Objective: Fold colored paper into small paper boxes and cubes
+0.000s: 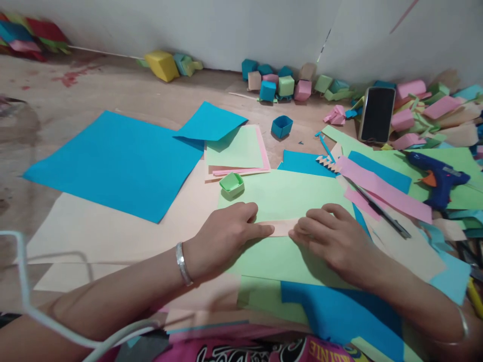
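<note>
A narrow peach paper strip point(282, 228) lies flat on a light green sheet point(279, 259), stretched between my two hands. My left hand point(226, 232), fingers curled and one tip pressed on the strip, grips its left end. At the other end my right hand point(334, 239) has its bunched fingertips closed on the paper. Just beyond my left hand stands a small open green paper box point(232, 186). A small open blue paper box point(282, 127) sits farther back. The parts of the strip beneath my fingers are hidden.
A large blue sheet point(116, 166) lies at the left. To the right are a pink strip point(385, 188), a cutter-like tool point(381, 213) and a blue glue gun point(437, 178). A phone point(377, 114) leans among paper pieces. A white cable point(24, 281) crosses my left forearm.
</note>
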The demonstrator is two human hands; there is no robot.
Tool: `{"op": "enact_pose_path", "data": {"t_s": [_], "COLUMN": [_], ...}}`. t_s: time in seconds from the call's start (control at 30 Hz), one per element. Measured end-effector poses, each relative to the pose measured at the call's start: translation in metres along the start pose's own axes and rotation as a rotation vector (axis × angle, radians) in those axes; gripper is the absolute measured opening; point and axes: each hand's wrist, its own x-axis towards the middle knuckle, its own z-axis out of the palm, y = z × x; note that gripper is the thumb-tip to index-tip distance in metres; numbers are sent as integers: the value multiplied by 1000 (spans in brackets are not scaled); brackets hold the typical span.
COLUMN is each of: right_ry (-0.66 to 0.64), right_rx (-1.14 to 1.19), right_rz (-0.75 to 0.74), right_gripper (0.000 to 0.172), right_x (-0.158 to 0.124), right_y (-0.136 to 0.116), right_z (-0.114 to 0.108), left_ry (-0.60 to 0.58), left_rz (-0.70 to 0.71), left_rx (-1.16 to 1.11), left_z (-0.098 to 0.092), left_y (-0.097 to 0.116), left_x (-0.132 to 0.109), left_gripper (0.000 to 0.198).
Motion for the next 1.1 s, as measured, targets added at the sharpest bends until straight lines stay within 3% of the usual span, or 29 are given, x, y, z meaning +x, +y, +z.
{"op": "enact_pose_path", "data": {"t_s": [0.2, 0.4, 0.63, 0.83, 1.1], "right_ry": [-222, -88, -183, -184, -154], "right_rx": [-85, 6, 180, 176, 219], "right_rz": [75, 91, 145, 135, 150], "right_gripper": [27, 25, 29, 28, 28], "right_x": [-28, -17, -5, -8, -7], "right_y": [18, -3, -8, -8, -6], "right_z": [-22, -18, -2, -5, -4], "left_ry": [-8, -20, -146, -159, -194], "left_rz": [-1, 13, 122, 199, 171], "left_rx": [-9, 19, 162, 132, 60], "left_z": [0, -1, -6, -23, -45], "left_y": [-1, -1, 0, -5, -13], "left_x": [-1, -1, 2, 1, -7], "left_gripper": [24, 23, 43, 23, 27]}}
